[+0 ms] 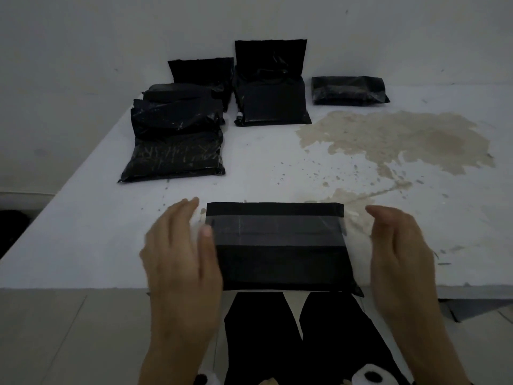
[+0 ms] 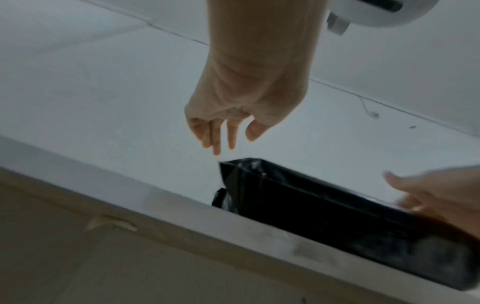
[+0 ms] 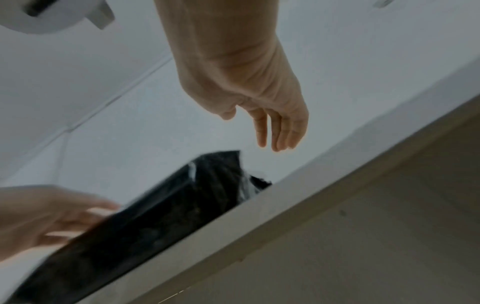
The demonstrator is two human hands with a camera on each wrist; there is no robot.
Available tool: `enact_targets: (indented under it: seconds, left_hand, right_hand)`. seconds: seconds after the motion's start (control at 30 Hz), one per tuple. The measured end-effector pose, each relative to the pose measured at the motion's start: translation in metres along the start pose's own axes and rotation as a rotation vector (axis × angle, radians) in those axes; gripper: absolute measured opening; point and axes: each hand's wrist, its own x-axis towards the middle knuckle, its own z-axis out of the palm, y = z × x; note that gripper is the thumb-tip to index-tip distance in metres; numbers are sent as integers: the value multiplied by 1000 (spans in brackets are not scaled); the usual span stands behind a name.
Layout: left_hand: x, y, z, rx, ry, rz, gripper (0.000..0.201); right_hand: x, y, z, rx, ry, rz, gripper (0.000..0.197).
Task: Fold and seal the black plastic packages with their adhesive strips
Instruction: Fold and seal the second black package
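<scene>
A black plastic package (image 1: 280, 245) is seen at the lower centre of the head view, lying at the near edge of the white worktop (image 1: 277, 168), its greyish adhesive strip (image 1: 274, 227) exposed. The left hand (image 1: 180, 245) and right hand (image 1: 399, 245) are held spread at either side, gripping nothing. The flap should probably be folded squarely and pressed evenly along the strip. No writing can be read.
</scene>
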Motion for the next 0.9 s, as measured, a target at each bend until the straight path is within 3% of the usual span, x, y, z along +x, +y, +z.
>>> enact_targets:
  seconds: [0.13, 0.23, 0.47, 0.73, 0.9]
  left_hand:
    - [-11, 3, 23, 238, -379, 356, 52]
    - [-14, -1, 33, 343, -534, 364, 56]
    - [-18, 3, 36, 363, -487, 303, 57]
    - [-15, 2, 44, 225, -186, 150, 45]
    - [-11, 13, 43, 398, -380, -7, 50]
  right_hand:
    - [-19, -8, 28, -304, -351, -198, 68]
    - [-21, 1, 41, -458, -406, -239, 68]
    - [-20, 12, 46, -383, -339, -218, 97]
    - [-19, 3, 43, -288, -350, -102, 67]
    - [-19, 4, 45, -343, -348, -89, 56]
